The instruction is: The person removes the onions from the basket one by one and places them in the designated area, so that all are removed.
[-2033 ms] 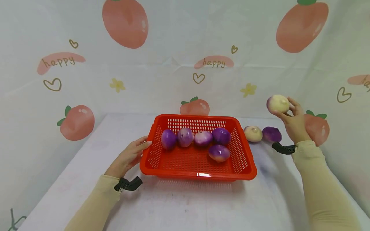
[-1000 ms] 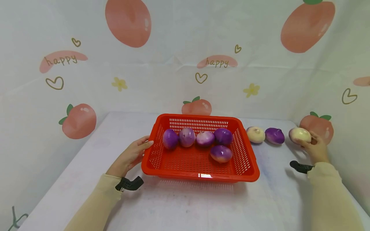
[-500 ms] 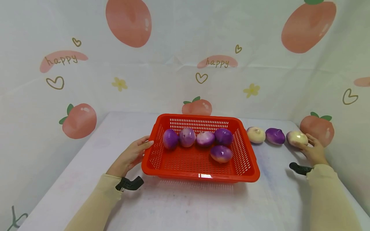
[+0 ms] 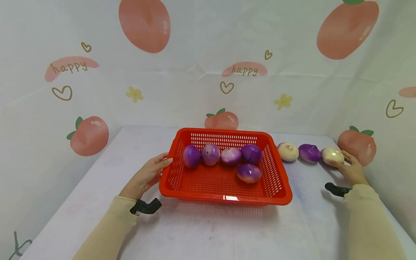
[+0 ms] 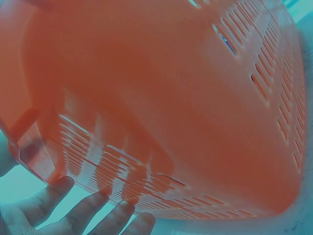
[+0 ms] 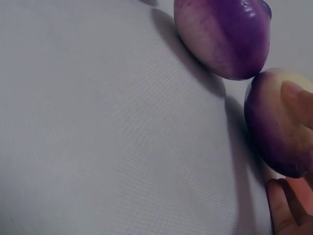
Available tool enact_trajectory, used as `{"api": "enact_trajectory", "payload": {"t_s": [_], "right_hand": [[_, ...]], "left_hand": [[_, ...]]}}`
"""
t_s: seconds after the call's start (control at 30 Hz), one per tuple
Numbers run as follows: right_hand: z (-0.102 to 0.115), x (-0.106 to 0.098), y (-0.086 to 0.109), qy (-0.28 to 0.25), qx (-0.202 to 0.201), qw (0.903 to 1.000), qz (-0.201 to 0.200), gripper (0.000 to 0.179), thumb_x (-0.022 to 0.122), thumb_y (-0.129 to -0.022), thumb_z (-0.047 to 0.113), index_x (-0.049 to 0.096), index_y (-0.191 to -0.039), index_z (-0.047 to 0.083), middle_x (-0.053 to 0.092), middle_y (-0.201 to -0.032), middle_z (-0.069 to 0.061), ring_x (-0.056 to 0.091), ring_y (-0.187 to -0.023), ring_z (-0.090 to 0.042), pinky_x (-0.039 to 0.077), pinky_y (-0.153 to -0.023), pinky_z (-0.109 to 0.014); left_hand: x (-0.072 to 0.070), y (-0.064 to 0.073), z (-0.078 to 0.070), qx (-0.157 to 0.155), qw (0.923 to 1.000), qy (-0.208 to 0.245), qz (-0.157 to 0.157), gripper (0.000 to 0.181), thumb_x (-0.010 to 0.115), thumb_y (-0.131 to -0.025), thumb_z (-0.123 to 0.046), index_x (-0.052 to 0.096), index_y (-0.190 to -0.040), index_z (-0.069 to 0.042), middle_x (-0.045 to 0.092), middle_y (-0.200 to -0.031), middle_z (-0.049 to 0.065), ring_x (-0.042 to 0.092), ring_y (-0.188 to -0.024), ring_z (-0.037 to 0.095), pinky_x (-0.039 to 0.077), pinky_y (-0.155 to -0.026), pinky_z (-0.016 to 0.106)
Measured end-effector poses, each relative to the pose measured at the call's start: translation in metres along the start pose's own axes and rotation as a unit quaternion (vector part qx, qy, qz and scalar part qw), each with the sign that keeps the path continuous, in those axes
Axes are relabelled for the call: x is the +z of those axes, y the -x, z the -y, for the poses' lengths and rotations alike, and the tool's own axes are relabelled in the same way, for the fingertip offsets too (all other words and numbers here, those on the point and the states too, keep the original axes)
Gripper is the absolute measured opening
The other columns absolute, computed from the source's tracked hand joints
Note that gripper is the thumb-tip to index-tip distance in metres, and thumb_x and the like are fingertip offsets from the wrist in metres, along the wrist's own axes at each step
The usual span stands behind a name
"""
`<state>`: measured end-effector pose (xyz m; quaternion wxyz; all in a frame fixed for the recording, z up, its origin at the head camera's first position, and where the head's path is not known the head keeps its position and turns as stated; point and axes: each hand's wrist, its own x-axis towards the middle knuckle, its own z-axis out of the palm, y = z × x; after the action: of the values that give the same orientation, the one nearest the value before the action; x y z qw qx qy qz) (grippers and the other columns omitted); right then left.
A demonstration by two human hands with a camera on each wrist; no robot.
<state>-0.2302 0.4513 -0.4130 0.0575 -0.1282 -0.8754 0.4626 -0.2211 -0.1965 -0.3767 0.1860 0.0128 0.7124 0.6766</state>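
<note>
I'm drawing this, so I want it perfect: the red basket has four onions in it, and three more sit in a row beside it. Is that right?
Not quite: the head view shows five onions in the red basket, not four. The three onions in a row beside it are right.

a smooth white sheet-like backdrop (image 4: 182,47), creased along a horizontal line, rises behind and around a flat off-white tabletop (image 4: 208,238) with faint bluish smudges. printed across it are round coral-red fruits (image 4: 144,25), small yellow flowers (image 4: 134,94), thin brown heart outlines (image 4: 62,97) and pink brushstrokes (image 4: 245,64) lettered "happy", in soft light, greyer towards the upper right
</note>
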Motion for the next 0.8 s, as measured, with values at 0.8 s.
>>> {"api": "enact_trajectory", "payload": {"t_s": [0.8], "right_hand": [[-0.0012,-0.0008,-0.0025,0.006,0.017,0.9997,0.013,0.093,0.058,-0.094,0.042,-0.001,-0.152,-0.001,0.007,-0.152,-0.039,0.007,-0.139,-0.056,0.008,-0.114,-0.065]], "left_hand": [[0.0010,0.0006,-0.0003,-0.001,1.0000,-0.006,-0.004,0.065,0.054,-0.098,-0.037,0.027,-0.152,-0.009,0.042,-0.146,0.019,0.057,-0.115,0.018,0.048,-0.100,0.045]]}}
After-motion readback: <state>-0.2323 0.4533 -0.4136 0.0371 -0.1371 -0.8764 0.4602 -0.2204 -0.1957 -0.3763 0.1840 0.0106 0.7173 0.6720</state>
